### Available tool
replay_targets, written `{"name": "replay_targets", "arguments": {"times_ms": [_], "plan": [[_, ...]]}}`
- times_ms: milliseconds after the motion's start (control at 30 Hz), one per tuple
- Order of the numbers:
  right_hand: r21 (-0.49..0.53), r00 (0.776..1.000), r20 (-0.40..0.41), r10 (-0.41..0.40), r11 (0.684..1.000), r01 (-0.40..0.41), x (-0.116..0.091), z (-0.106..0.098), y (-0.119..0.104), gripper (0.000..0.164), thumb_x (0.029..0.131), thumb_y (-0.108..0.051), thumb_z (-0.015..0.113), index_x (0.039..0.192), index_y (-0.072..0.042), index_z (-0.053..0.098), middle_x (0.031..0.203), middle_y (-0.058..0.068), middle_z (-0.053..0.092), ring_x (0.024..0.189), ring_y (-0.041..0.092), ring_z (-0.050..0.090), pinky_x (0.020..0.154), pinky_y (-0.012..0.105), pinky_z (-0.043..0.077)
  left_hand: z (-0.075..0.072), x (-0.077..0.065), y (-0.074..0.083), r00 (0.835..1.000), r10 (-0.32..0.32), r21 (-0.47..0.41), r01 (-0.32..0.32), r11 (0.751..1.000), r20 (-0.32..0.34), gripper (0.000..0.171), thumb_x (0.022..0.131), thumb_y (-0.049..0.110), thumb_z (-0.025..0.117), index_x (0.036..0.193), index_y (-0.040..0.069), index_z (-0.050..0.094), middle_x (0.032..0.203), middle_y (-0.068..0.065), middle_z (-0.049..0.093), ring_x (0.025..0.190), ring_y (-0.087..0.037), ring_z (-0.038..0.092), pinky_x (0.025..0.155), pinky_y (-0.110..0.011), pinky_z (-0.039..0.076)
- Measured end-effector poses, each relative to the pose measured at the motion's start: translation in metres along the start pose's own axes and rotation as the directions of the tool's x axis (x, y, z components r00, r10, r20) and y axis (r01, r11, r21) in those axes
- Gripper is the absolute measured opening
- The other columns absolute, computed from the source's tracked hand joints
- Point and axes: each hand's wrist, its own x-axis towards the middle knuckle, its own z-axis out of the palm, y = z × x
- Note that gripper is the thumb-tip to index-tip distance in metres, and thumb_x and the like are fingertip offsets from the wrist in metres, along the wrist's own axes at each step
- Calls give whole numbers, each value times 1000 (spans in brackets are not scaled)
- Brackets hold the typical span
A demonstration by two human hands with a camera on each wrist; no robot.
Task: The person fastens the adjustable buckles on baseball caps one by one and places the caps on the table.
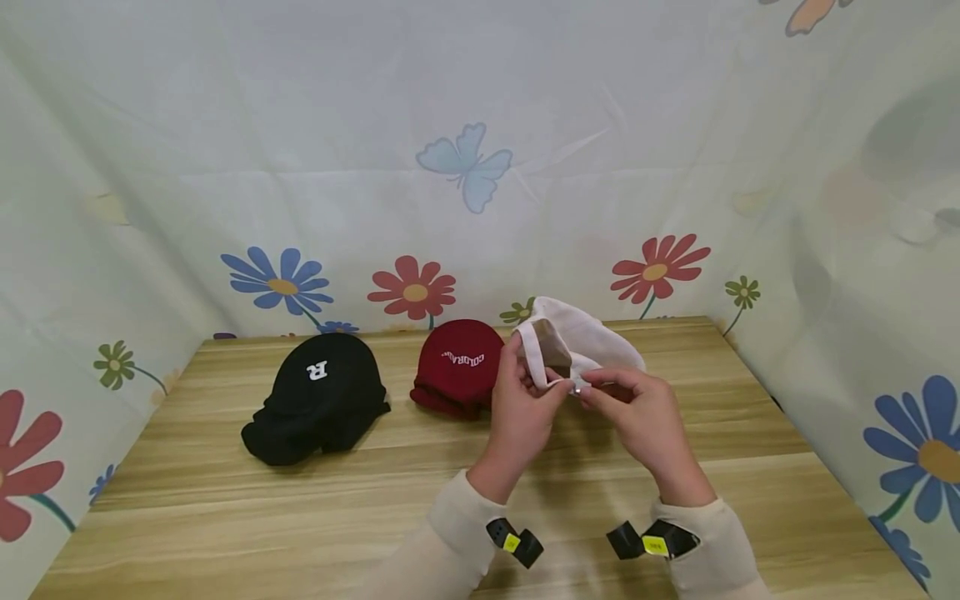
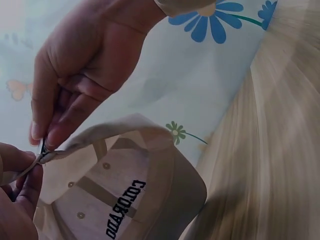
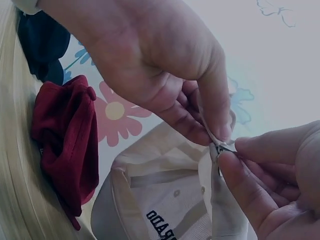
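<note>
Both hands hold a cream baseball cap [image 1: 592, 337] above the right half of the table, its hollow inside turned toward me. Its back strap meets at a small metal buckle [image 1: 577, 387]. My left hand [image 1: 522, 417] grips the strap just left of the buckle, between thumb and fingers. At the buckle itself, my right hand [image 1: 637, 412] pinches with thumb and forefinger. Black lettering [image 2: 125, 209] shows reversed inside the cap in the left wrist view. Fingertips partly hide the buckle in every view.
A dark red cap [image 1: 459, 367] with white lettering sits just left of my left hand. Further left lies a black cap [image 1: 322, 400] with a white R. A wood-grain table [image 1: 300, 525] bears both. Flower-printed cloth [image 1: 465, 83] hangs behind and at the sides.
</note>
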Motion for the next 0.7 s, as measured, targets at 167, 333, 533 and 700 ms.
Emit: {"name": "replay_targets", "arguments": {"times_ms": [167, 333, 533, 700], "plan": [[-17, 1000, -1, -16, 1000, 16, 0, 0, 0, 22, 86, -19, 73, 105, -8, 73, 96, 11, 73, 80, 9, 68, 71, 19, 57, 0, 0, -3, 1000, 20, 18, -19, 1000, -11, 77, 81, 8, 78, 141, 28, 35, 98, -16, 63, 82, -12, 60, 72, -21, 55], [-36, 999, -13, -43, 998, 43, -1, 2, 0, 20, 86, -17, 74, 104, -8, 74, 95, 11, 73, 78, 9, 69, 70, 18, 56, 0, 0, -5, 1000, 26, 19, -26, 999, -14, 77, 81, 9, 78, 142, 27, 35, 99, -13, 63, 82, -12, 60, 72, -22, 56], [-35, 997, -19, -73, 997, 73, 0, 0, 0, 19, 86, -13, 73, 104, -8, 73, 95, 9, 72, 78, 11, 69, 70, 19, 57, 0, 1, -3, 1000, 16, -5, -16, 1000, 7, 76, 81, 11, 78, 141, 31, 36, 97, -11, 62, 83, -13, 60, 74, -21, 56], [-15, 998, -4, -66, 998, 66, 0, -2, 1, 20, 86, -16, 73, 105, -10, 73, 94, 7, 73, 79, 12, 69, 70, 21, 57, 0, 3, -6, 1000, 16, -97, -16, 995, -5, 77, 80, 4, 77, 143, 18, 34, 99, -21, 60, 83, -13, 60, 72, -18, 54]]}}
